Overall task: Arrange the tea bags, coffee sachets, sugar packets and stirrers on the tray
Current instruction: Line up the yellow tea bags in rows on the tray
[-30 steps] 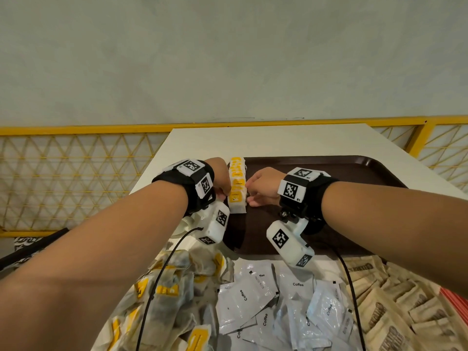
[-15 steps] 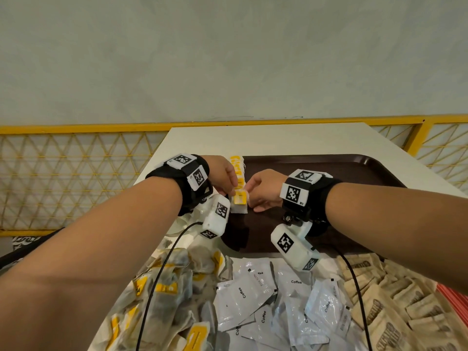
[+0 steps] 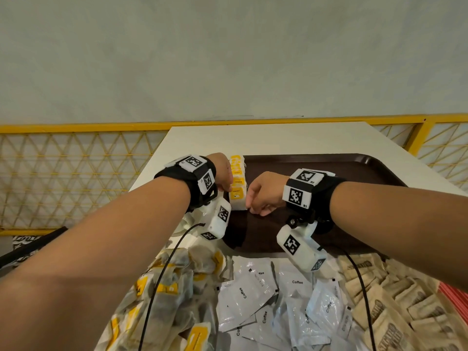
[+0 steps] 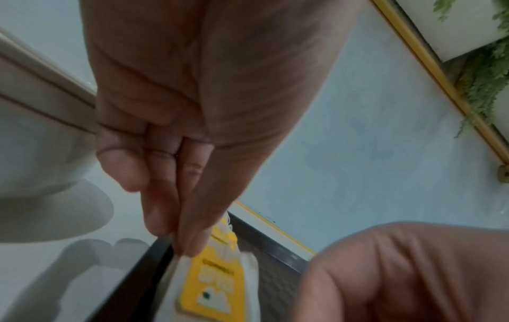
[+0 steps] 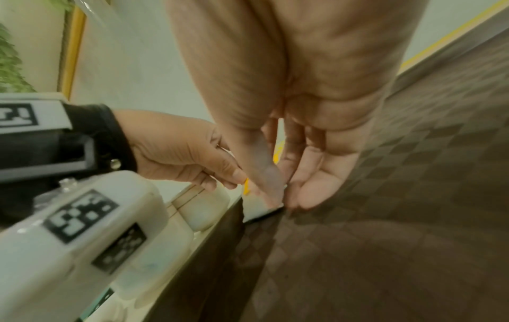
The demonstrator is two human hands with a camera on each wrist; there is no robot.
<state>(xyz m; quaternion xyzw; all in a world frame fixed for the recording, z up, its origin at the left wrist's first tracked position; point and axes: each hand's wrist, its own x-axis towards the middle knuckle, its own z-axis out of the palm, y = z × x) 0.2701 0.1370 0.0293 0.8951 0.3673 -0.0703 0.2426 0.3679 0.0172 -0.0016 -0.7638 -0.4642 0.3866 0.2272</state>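
My left hand (image 3: 220,173) and right hand (image 3: 264,193) flank the tea bag row (image 3: 237,184) at the tray's (image 3: 329,163) left edge — straight fingers touching it, gripping nothing.

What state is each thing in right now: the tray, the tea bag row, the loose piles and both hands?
tray: on the table, mostly bare.
tea bag row: lined up along the tray's left edge.
left hand: fingertips on the row's left side.
right hand: fingertips at the nearest bag's corner.
loose tea bags: heaped off the tray.
coffee sachets: heaped off the tray.
sugar packets: heaped off the tray.
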